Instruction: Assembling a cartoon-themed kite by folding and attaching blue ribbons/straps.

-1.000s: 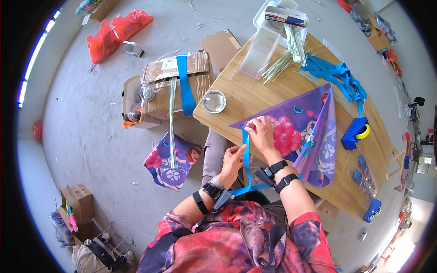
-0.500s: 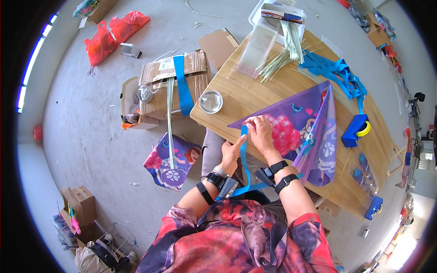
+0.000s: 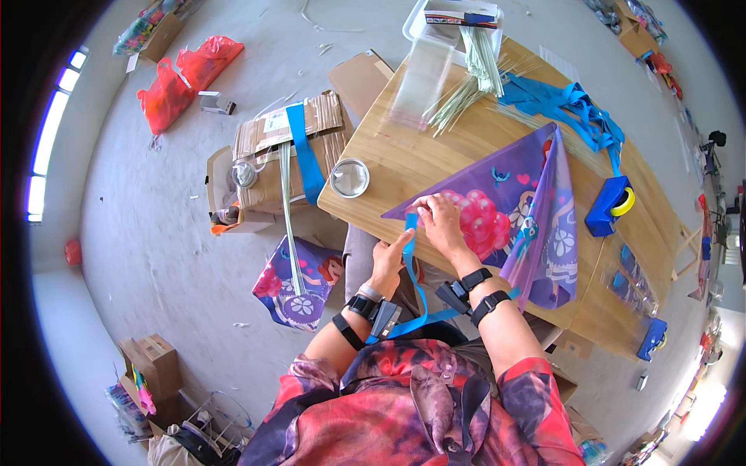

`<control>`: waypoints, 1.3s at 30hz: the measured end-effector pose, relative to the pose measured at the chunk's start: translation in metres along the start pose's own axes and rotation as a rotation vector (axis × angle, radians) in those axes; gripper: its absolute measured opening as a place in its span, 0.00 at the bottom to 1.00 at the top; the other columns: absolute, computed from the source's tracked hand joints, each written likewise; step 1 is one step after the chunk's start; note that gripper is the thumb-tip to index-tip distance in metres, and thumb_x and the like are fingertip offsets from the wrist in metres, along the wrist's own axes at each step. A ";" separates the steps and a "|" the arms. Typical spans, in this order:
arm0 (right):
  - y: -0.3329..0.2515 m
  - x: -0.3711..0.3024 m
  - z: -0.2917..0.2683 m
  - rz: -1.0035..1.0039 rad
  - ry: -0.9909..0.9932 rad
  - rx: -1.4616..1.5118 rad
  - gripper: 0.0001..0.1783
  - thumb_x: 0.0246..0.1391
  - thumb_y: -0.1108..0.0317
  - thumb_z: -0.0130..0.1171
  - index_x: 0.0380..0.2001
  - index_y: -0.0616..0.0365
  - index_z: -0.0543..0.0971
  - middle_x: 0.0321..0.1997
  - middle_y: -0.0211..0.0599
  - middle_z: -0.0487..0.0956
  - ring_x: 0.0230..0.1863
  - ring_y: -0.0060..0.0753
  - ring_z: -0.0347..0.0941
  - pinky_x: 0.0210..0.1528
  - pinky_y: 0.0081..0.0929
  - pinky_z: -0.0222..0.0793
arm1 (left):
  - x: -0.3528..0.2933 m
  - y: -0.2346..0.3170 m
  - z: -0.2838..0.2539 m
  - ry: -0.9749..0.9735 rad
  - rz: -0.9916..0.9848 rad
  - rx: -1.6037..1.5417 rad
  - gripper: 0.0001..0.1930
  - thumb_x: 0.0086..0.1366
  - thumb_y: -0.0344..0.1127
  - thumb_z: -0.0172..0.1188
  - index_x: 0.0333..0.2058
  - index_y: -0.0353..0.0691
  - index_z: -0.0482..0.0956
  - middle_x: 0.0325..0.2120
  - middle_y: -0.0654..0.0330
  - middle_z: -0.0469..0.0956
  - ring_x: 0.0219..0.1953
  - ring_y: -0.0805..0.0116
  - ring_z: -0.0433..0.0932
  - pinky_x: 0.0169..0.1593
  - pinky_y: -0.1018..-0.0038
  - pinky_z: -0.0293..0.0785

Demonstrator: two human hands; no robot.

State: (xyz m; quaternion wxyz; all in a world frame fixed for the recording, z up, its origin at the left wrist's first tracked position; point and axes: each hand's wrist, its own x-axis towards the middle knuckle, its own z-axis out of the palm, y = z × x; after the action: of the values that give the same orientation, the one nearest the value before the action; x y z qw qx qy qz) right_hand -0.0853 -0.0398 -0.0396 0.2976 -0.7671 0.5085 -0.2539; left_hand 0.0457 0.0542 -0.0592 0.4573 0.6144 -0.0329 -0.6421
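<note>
A purple printed kite sheet (image 3: 497,172) lies on the wooden table, its pointed left corner near the table's front edge. Along that corner runs the upper end of a blue ribbon (image 3: 414,270), which loops down over my lap. My left hand (image 3: 391,260) pinches the ribbon between thumb and fingers just below the corner. The fingers of my right hand (image 3: 441,224) are pressed together at the ribbon's top end, over the sheet's edge; the fingertips partly hide what they grip. The sheet's right part is folded up.
On the wooden table (image 3: 373,146) are a round tin (image 3: 350,179), a bundle of pale thin sticks (image 3: 480,62), tangled blue ribbon (image 3: 571,109) and a blue tape dispenser (image 3: 606,208). Left of it stands a cardboard box (image 3: 256,186); a second purple sheet (image 3: 301,272) hangs beside my leg.
The whole view has shifted slightly, with the table sitting a little higher and further left. Both hands keep their pinch at the ribbon's end near the sheet's corner.
</note>
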 end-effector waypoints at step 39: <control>0.126 -0.206 -0.268 0.544 0.591 0.522 0.12 0.72 0.65 0.54 0.51 0.58 0.78 0.40 0.25 0.79 0.40 0.15 0.71 0.45 0.18 0.68 | -0.011 0.026 -0.002 -0.049 -0.036 0.095 0.18 0.61 0.45 0.74 0.38 0.39 0.79 0.23 0.63 0.78 0.22 0.68 0.78 0.26 0.72 0.76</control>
State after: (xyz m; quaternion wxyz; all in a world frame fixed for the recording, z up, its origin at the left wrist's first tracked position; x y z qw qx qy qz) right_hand -0.4225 0.0605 0.0382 0.3786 -0.4010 0.6728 -0.4931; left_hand 0.0593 0.0471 -0.0361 0.4149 0.6200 -0.0634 -0.6629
